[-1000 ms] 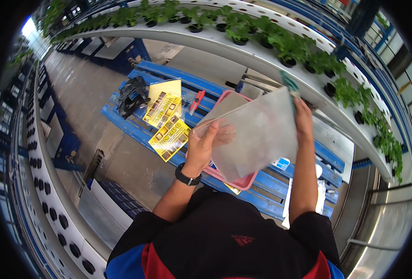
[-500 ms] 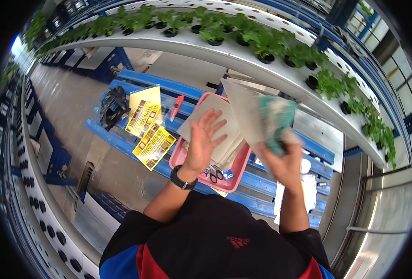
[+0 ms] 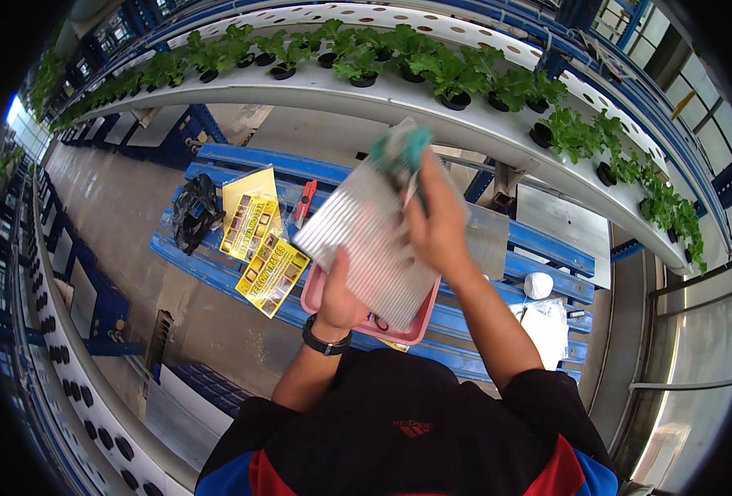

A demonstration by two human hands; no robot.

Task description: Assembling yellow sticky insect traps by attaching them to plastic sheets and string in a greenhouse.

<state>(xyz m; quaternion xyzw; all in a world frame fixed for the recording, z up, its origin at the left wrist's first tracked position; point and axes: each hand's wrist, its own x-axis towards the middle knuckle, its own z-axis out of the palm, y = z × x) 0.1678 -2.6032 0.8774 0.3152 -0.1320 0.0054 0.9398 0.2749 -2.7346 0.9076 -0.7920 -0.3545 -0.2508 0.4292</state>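
Both hands on ribbed sheet, above pink tray.

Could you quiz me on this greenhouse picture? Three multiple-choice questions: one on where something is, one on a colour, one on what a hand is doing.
1. Where do the yellow cards lie?
A. on the blue pallet
B. in the plant row
C. in the pink tray

2. What colour is the tray under the hands?
A. green
B. pink
C. white

3. What is the left hand doing?
A. hanging free
B. gripping a black bag
C. holding the ribbed sheet

Answers: 1 A, the cards rest on the pallet slats, left of the tray. 2 B, its rim shows pink below the sheet. 3 C, the hand grips the sheet's lower edge, while the right hand holds its top.
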